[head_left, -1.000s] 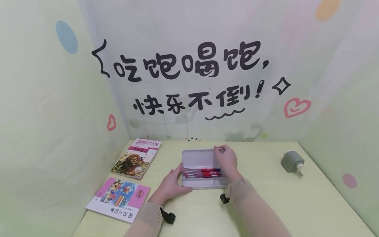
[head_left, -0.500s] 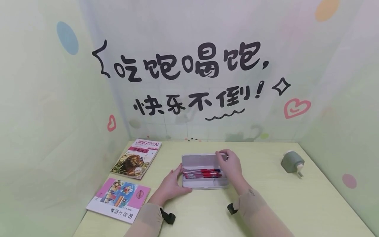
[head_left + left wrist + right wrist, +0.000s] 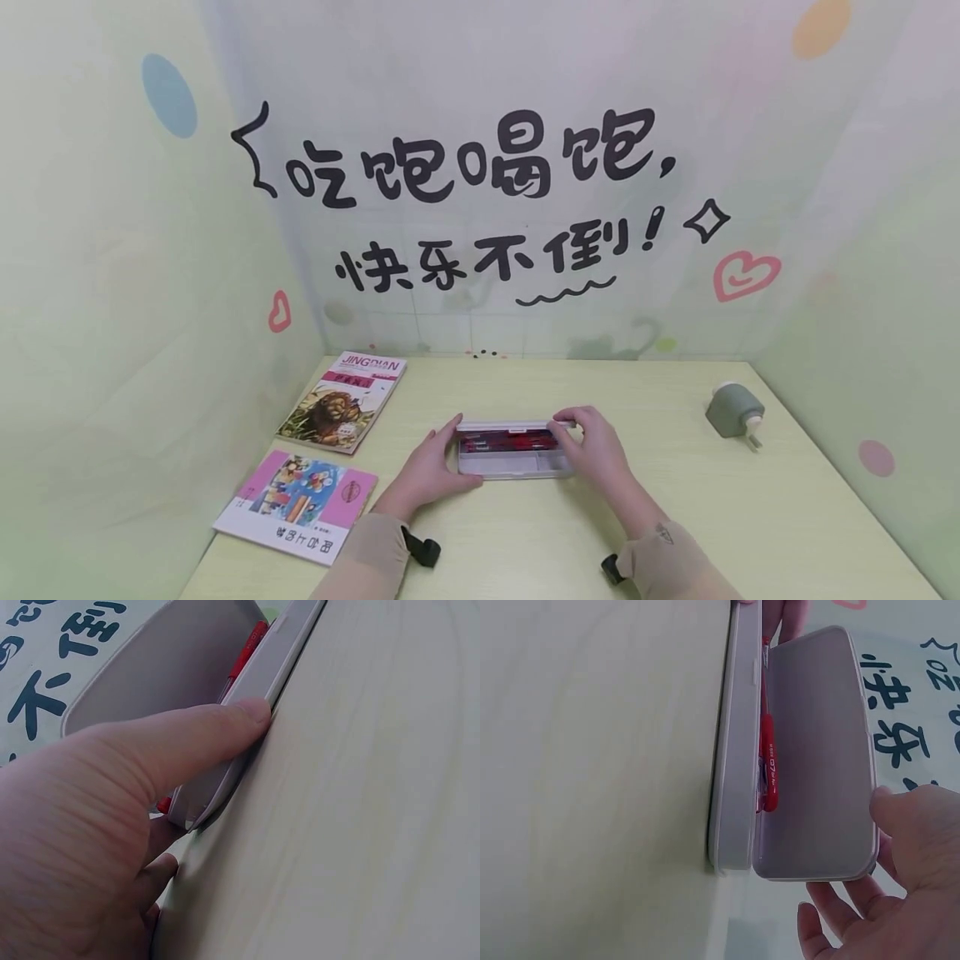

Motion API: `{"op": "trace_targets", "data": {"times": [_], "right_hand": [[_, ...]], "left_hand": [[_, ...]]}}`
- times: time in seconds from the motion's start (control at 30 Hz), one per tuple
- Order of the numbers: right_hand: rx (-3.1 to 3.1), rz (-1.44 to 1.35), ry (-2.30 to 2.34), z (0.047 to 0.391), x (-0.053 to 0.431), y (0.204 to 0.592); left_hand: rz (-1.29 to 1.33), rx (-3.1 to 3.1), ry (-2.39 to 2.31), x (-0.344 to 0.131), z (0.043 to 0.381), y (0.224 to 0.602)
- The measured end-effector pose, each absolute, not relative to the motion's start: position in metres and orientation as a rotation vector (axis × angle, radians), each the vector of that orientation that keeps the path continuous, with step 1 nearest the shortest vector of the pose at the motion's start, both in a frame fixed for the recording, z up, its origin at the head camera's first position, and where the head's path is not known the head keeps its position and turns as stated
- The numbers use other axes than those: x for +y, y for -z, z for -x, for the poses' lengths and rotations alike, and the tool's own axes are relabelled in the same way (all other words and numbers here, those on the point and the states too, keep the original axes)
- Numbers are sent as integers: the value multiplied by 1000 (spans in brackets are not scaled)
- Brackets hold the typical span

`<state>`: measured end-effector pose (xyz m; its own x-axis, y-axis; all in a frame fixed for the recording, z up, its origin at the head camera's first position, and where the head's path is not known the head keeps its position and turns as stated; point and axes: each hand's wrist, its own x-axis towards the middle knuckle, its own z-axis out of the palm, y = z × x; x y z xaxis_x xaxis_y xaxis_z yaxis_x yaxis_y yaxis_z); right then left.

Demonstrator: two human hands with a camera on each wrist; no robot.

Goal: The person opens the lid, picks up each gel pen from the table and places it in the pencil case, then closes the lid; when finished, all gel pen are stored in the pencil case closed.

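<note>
A pale grey pencil case (image 3: 491, 465) lies on the table, its hinged lid (image 3: 821, 750) tilted partway down over the back of the tray. Several red pens (image 3: 495, 442) lie in the rear compartment, partly in the lid's shadow. My left hand (image 3: 431, 475) grips the case's left end. Its thumb presses the front wall in the left wrist view, with the other fingers around the end and back. My right hand (image 3: 596, 454) pinches the lid's right corner, thumb on the inner side and fingers behind, as the right wrist view shows.
Two books lie at the left: one with a lion cover (image 3: 337, 408) behind, one pink and white (image 3: 300, 504) in front. A grey-green device with a white nozzle (image 3: 735, 410) lies at the right. A printed fabric wall (image 3: 420, 333) stands behind the table.
The lid has swung forward and down from nearly upright, now shading the pens. My right hand has come down with it; my left hand keeps its place on the case.
</note>
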<state>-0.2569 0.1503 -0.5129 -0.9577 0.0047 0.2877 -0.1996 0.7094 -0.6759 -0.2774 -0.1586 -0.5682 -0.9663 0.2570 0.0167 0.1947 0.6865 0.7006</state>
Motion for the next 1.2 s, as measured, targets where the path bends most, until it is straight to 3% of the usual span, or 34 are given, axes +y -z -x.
{"op": "trace_targets", "data": {"times": [0.5,1.2], "right_hand": [[-2776,-325,-841,226,154,516],[-2724,-386,-786,222,155,534]], "left_hand": [[-445,2790,-1197,-160,278,568],[-403,2733,-1310,-162,276,564]]}}
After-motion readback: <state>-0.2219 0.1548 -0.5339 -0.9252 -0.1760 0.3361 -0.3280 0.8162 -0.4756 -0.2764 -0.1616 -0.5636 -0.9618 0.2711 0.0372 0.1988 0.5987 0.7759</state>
